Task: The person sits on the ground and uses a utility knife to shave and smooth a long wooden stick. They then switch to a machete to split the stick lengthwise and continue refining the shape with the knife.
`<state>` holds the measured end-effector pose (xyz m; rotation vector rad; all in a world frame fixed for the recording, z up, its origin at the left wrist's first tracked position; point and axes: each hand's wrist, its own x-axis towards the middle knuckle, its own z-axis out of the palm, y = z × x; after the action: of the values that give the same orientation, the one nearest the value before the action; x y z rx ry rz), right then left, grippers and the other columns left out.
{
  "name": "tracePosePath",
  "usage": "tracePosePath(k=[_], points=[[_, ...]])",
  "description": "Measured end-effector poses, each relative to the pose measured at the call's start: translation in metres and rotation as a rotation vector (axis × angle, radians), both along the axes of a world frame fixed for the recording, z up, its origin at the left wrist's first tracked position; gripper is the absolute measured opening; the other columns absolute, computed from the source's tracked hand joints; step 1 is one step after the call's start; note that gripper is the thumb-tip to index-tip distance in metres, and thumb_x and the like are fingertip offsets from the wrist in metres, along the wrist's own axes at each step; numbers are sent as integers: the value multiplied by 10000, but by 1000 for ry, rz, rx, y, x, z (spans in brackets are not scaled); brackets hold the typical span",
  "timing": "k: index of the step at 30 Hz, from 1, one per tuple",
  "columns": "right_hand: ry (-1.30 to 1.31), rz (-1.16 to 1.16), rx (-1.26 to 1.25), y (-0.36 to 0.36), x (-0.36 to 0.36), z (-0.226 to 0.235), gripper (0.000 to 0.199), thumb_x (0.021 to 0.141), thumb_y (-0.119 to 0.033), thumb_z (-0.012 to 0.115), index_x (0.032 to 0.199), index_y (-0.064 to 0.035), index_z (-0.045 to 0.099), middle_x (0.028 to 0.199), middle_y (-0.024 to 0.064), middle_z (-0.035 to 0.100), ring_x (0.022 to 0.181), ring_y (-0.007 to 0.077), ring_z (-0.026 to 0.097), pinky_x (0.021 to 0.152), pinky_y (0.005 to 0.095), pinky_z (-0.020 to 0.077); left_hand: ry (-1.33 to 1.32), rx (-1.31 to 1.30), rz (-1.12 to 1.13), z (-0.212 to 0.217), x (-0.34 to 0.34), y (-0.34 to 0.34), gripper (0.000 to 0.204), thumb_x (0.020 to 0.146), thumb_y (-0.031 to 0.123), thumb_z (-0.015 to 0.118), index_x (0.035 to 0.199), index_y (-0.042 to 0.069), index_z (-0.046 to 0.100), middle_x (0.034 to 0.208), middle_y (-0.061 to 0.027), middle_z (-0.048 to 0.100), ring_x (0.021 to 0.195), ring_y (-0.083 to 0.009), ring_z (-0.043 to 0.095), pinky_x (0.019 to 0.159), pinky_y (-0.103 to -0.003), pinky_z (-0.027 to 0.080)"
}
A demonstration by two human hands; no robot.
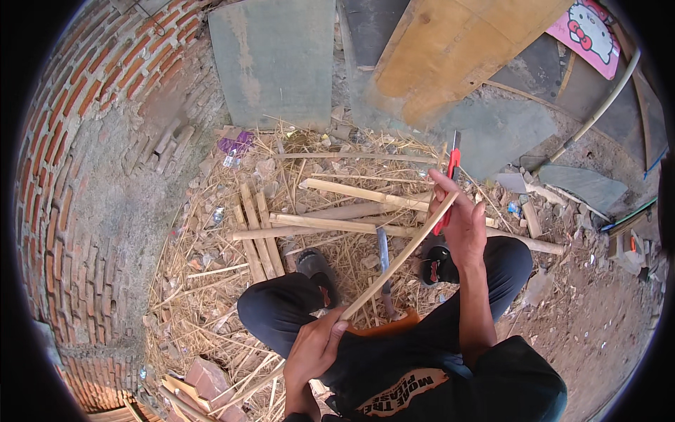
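Both hands pinch the bamboo strip (397,260); right hand (460,221) seemingly holds a red knife (450,179)

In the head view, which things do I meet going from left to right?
Brick wall → purple wrapper → left hand → thin bamboo strip → right hand with red cutter → pink cartoon board.

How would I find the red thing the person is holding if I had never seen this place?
Start at the person's dark trousers low in the picture, then follow the thin bamboo strip up from the left hand to the right hand. The red-handled cutter pokes up from that hand. It is the only bright red tool among pale bamboo sticks and straw.
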<state>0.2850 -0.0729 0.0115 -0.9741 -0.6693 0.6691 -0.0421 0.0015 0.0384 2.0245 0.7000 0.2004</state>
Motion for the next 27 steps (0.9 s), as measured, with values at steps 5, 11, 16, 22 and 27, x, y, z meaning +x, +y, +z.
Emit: tracePosePath(k=[5,11,16,22,27], points=[[-819,-107,-469,-23,-2,22,770,857,-464,838,1480,-68,620,1071,46,449,867,163,438,757,327,411,-90,-570,27,-23,-23,10,472,1174,312,397,1308,-54,662,674,-34,483,549,-138,489,540,-308,451],[-1318,-138,-532,-17,-6,48,441,884,-357,840,1267,-158,752,994,119,490,800,289,610,712,435,538,-132,-838,19,-25,-18,10,593,1180,390,341,1253,-89,682,658,1,466,527,-82,443,489,-247,430],[-1365,14,-490,-6,2,55,267,968,-335,752,1135,-130,781,955,136,548,748,344,656,679,476,535,-98,-961,47,-29,-14,12,630,1173,425,333,1191,-96,687,651,-10,475,521,-99,461,485,-269,447],[-1282,315,-548,6,13,59,259,1033,-321,653,1106,-98,765,937,166,636,809,388,676,695,502,524,-111,-935,90,-46,-20,17,564,1163,407,383,1107,-58,696,611,-17,493,506,-118,502,499,-290,451],[-1382,617,-556,12,28,75,271,1034,-333,637,1100,-106,769,977,165,723,921,407,693,763,530,523,113,-346,85,-41,-14,16,379,1099,353,605,981,0,679,609,-39,599,520,-122,585,521,-319,460]])
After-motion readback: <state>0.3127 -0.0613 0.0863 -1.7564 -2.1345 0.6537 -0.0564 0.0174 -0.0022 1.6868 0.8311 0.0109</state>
